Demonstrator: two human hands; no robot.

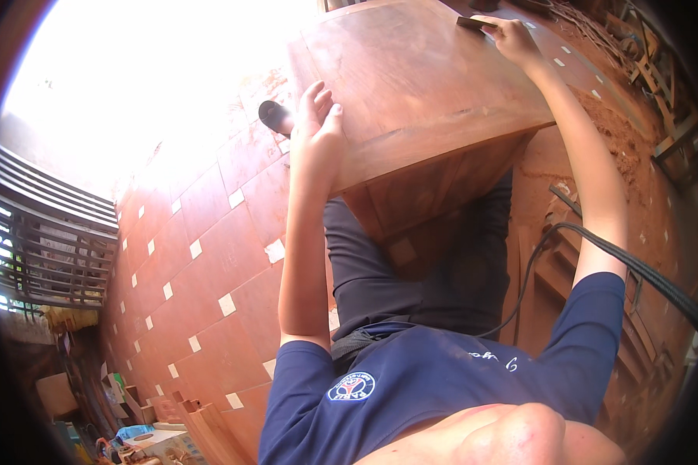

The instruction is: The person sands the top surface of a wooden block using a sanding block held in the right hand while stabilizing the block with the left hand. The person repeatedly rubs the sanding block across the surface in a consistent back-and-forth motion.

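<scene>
A large reddish-brown wooden piece [411, 85], like a box or cabinet with a broad smooth top, stands between my legs. My left hand [318, 128] lies along its left edge, with fingers stretched out and nothing visible in them. At the far right of the top, my right hand [514, 40] is closed on a small dark flat strip [475, 24]. That strip rests on or just above the wood, near the far right edge; its exact kind cannot be made out. Just left of my left hand is a dark rounded thing [273, 115], partly washed out by glare.
Reddish floor tiles [202, 287] with small pale squares spread to the left. A dark cable [636, 267] runs by my right arm. Wooden pieces [558, 271] lie at the right. A slatted barrier [50, 225] stands far left, with clutter [143, 434] at the lower left.
</scene>
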